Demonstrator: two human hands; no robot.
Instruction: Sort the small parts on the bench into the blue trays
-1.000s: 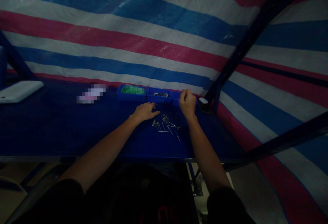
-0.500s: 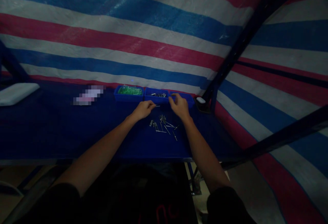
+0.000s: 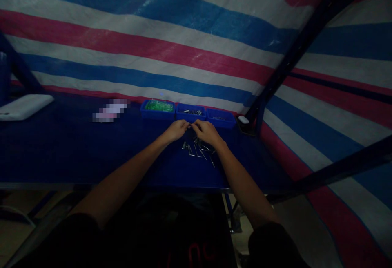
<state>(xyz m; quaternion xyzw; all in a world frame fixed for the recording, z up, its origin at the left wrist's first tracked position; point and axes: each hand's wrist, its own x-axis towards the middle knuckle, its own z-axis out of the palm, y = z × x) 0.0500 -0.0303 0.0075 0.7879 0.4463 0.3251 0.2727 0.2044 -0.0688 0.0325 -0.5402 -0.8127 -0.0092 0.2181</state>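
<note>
- Fingers (image 3: 185, 125) of your left hand (image 3: 177, 130) are drawn into a close pinch, apparently on a slim metal part (image 3: 189, 126); only a dim bit of it shows.
- Your right hand (image 3: 208, 131) meets it with thumb and forefinger nearly together; you cannot tell from here whether that one grips anything.
- Loose metal pins (image 3: 203, 154) lie scattered on the bench (image 3: 122, 149), just in front of your hands, some partly hidden by your right hand, with a short thicker cylinder (image 3: 184, 145) at their left.
- Such a narrow part could slip if your pinch is off-centre, and (in light this poor) it would be hard to pick out among the pins.
- Lowering your right wrist could sweep pins aside or roll one toward the front edge.
- A dropped piece might land in the middle bin (image 3: 190, 118), just beyond your hands, and mix with the metal pieces there.
- Red characters (image 3: 199, 252) on your dark shirt are cut off and too dim to read as a word.
- You can read no label on the three bins, and the pixelated patch (image 3: 112, 110) hides any print.
</note>
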